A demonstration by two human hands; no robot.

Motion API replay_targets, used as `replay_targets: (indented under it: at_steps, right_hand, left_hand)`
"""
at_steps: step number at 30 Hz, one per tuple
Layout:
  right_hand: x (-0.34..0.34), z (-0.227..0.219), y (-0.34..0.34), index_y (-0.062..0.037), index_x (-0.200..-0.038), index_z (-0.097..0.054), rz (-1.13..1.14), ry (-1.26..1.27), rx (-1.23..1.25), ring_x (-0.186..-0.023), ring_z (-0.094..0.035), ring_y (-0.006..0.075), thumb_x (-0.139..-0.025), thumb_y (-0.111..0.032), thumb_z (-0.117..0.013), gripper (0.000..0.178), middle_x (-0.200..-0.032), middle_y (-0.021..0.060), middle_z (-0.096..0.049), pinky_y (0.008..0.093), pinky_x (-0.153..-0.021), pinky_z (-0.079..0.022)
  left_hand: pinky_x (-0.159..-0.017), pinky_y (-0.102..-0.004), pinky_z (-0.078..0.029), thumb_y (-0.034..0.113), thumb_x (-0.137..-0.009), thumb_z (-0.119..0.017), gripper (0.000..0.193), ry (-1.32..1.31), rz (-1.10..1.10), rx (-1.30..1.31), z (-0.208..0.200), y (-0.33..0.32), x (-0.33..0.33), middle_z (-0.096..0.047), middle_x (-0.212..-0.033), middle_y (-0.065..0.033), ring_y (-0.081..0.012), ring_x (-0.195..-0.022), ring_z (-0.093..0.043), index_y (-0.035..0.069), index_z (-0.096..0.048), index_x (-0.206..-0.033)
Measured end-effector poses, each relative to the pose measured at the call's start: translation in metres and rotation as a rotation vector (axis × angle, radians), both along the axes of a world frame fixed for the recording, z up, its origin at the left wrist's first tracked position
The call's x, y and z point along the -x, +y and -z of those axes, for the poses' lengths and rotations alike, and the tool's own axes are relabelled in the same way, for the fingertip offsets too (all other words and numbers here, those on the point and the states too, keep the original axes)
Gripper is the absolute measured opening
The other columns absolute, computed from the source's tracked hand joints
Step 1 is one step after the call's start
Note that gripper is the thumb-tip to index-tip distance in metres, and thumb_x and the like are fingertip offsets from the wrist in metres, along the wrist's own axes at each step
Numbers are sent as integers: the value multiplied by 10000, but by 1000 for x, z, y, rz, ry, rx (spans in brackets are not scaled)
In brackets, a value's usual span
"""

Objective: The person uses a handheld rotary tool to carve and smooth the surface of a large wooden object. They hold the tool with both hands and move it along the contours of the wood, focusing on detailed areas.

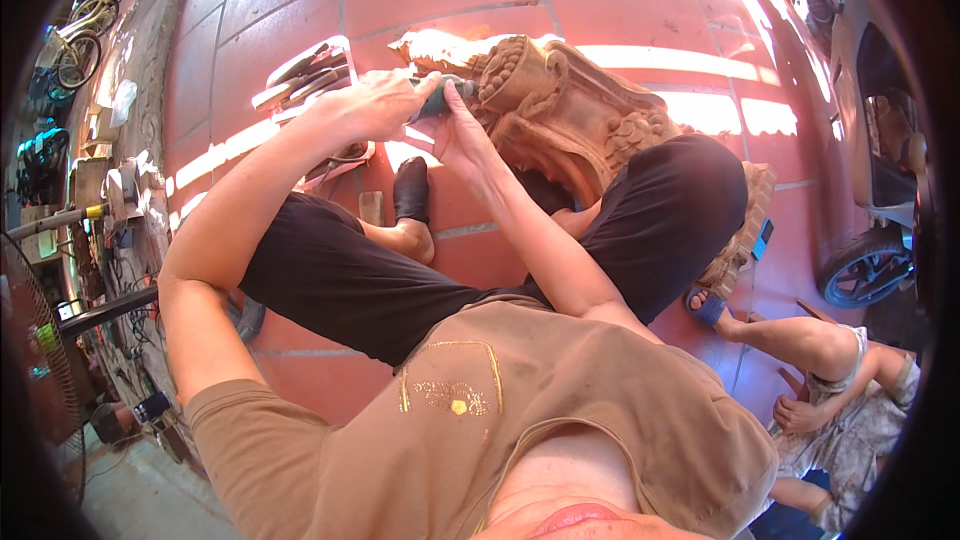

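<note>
A dark green, round-bodied hand tool [432, 102], perhaps a small grinder, points right at a large carved wooden piece [575, 100]. My left hand [380, 105] is closed over the tool's body from the left. My right hand [460, 140] grips it from below near the front, thumb along its side. The tool's tip lies close to the carving's beaded round end; whether it touches is too small to tell. The carving, with scrolls and leaf shapes, lies on the floor between and beyond my knees, and my right knee hides part of it.
A pale tray [345, 52] of several long tools stands left of my hands. A small wooden block [371, 208] is beside my foot. Another carved piece [735, 250] lies past my right knee, near a seated person [830, 370]. Far right is a motorbike wheel [868, 265]; left, a fan [40, 340].
</note>
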State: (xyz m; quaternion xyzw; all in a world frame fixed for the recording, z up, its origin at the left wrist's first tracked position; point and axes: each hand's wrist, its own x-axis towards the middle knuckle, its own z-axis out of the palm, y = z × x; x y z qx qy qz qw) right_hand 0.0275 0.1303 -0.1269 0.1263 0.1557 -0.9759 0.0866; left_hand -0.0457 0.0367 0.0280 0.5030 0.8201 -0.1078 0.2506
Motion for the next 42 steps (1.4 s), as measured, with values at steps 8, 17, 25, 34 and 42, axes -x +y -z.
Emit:
replay_targets:
  at_steps: [8,17,25,34,42]
  right_hand:
    - [3,-22,15,-85,-1222,-495,-5,91,-13,-1019,-609,253,-940,-440,-488,454,-1128,108,-603,490,-906,-505]
    - [6,-21,24,-77,-1176,-542,64,24,-1,-862,-654,218,-964,-412,-466,403,-1015,100,-652,449,-793,-550]
    - [10,-16,29,-98,-1150,-561,63,6,-16,-823,-658,189,-952,-414,-496,379,-994,86,-662,409,-770,-555]
    - [9,-13,27,-99,-1126,-569,62,9,-10,-824,-656,194,-943,-412,-520,366,-972,78,-666,395,-745,-563]
    - [9,-16,28,-99,-1127,-564,61,-1,-17,-839,-648,200,-951,-397,-511,350,-980,76,-659,432,-771,-561]
  left_hand:
    - [-759,-432,-451,440,-819,-654,781,36,-4,-34,-14,5,5,-560,-930,-277,-374,-851,-580,40,-307,-1394]
    - [-691,-447,-483,239,-828,-671,643,45,-24,-202,-10,14,-1,-553,-914,-313,-431,-797,-610,31,-340,-1339]
    - [-713,-452,-483,201,-826,-640,646,48,-28,-180,-4,18,3,-555,-925,-322,-440,-812,-606,39,-323,-1365]
    - [-741,-455,-472,151,-804,-628,666,-28,-75,-172,-6,18,3,-562,-932,-315,-428,-832,-604,57,-318,-1386]
    - [-702,-455,-499,209,-767,-695,637,21,-43,-229,-4,15,1,-609,-896,-240,-405,-821,-619,23,-368,-1280]
